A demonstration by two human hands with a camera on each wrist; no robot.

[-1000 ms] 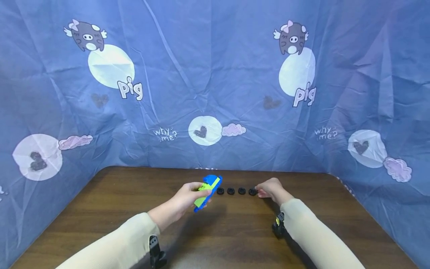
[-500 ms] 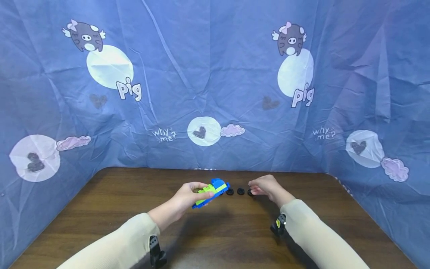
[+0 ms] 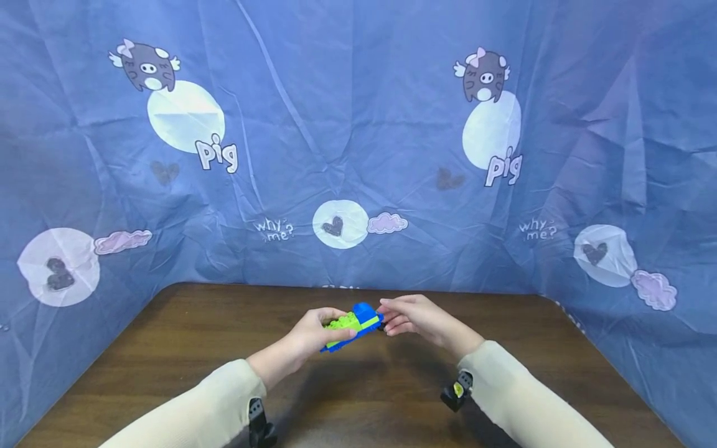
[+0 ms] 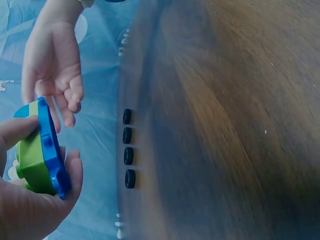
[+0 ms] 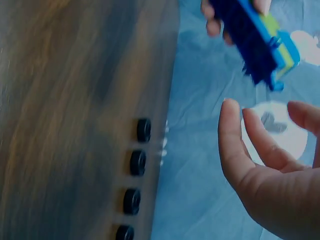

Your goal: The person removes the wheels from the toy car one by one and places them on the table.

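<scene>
A blue and lime-green toy car body (image 3: pixel 343 323) built of bricks is gripped by my left hand (image 3: pixel 307 336), which holds it above the table, thumb on its near side. My right hand (image 3: pixel 417 318) hovers beside the car's blue end, fingers loosely bent and spread. In the right wrist view nothing lies between its fingers, and a gap separates them from the car. Several small black wheels (image 4: pixel 128 156) stand in a row on the table, seen in both wrist views; the hands hide most of them in the head view.
The brown wooden table (image 3: pixel 213 348) carries the row of wheels near its far edge. A blue curtain (image 3: pixel 347 124) with pig and heart prints hangs behind the table and along both sides.
My right hand has left the rightmost wheel and moved left to the car's blue end. My left hand has turned the car body flatter, its blue end pointing more to the right.
</scene>
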